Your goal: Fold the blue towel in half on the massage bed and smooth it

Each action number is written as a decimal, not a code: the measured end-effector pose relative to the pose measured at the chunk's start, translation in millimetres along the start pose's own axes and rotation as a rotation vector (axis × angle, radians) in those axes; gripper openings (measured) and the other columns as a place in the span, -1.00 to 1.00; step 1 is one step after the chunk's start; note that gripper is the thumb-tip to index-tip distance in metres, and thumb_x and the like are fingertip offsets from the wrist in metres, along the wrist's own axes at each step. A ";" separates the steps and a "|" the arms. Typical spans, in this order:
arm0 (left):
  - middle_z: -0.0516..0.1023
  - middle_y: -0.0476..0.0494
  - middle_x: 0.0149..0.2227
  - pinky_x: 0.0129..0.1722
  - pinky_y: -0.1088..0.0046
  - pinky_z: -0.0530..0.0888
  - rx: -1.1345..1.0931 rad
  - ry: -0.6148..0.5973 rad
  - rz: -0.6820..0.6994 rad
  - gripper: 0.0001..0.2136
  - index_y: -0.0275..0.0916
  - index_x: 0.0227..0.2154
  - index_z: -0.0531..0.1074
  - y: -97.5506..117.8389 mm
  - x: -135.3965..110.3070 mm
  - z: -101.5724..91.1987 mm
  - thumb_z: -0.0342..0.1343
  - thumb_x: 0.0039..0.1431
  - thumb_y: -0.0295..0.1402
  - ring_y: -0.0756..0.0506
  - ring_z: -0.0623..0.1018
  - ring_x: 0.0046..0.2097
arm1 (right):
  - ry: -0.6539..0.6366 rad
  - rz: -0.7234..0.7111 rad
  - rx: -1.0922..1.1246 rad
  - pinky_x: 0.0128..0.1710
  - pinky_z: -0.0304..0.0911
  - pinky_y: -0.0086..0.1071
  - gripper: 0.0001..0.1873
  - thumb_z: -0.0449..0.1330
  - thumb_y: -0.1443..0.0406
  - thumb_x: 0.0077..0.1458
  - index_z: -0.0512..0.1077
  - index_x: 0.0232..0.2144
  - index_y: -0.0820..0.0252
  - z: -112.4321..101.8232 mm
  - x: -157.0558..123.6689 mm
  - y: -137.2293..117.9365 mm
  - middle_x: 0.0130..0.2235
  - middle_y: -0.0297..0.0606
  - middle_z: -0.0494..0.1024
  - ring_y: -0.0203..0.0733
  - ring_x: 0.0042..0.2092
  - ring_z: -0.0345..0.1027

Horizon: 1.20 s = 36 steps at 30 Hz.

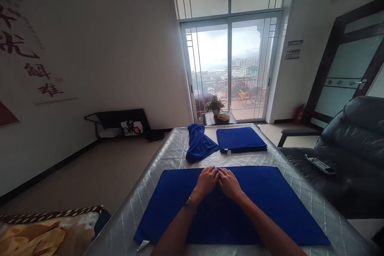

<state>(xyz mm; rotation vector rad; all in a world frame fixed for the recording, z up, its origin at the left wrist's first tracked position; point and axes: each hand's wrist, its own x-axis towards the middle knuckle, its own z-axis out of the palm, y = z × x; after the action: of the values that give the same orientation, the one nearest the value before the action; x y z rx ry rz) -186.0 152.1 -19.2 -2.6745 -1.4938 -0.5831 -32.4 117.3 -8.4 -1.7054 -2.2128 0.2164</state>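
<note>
A blue towel (264, 204) lies spread flat on the silver quilted table cover (162, 160), with a white tag at its near left corner. Both my hands rest at the middle of its far edge, fingertips close together. My left hand (207, 179) lies with its fingers bent over the edge. Beside it, my right hand (228, 182) lies on the cloth with its fingers stretched forward. Beyond the edge sit a folded stack of blue towels (241, 138) on the right and a crumpled blue towel (198, 144) on the left.
A black armchair (345, 148) with a power strip (319, 165) on its seat stands at the right. Behind the table, a small black stand (210, 119) holds a potted plant (215, 104). A bed with yellow cloth (33, 236) is at lower left.
</note>
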 end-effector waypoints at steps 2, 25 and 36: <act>0.38 -0.22 0.29 0.32 0.13 0.24 0.016 -0.042 -0.067 -0.60 -0.15 0.21 0.38 -4.7 -2.5 10.1 -0.15 0.46 -0.18 -0.19 0.32 0.32 | -0.032 0.041 0.014 0.40 -0.22 -0.12 -0.40 -0.14 0.18 0.34 0.22 0.34 0.21 10.1 3.6 -4.3 0.39 -0.14 0.19 -0.08 0.42 -0.06; 0.08 -0.32 0.43 0.36 -0.04 0.08 0.205 -0.170 -0.584 -0.40 -0.23 0.39 0.09 -203.6 -87.7 -23.6 -0.27 0.44 -0.02 -0.27 0.09 0.43 | -0.049 0.479 -0.277 0.41 -0.19 -0.03 -0.25 -0.26 0.02 0.32 -0.04 0.44 0.23 -32.9 -53.6 247.6 0.46 -0.18 -0.03 -0.07 0.45 -0.20; 0.10 -0.32 0.42 0.37 -0.05 0.06 0.152 -0.120 -0.580 -0.39 -0.23 0.39 0.09 -196.7 -89.6 -28.2 -0.25 0.43 0.00 -0.31 0.09 0.43 | 0.021 0.466 -0.326 0.39 -0.14 0.02 -0.30 -0.27 0.10 0.32 0.02 0.42 0.19 -28.2 -56.8 248.3 0.44 -0.16 0.05 -0.06 0.45 -0.16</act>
<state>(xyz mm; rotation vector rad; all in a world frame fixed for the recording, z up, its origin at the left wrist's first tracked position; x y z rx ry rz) -399.4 179.6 -54.0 -2.1804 -2.2598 -0.3002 215.8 127.2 -71.6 -2.3741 -1.8806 -0.0589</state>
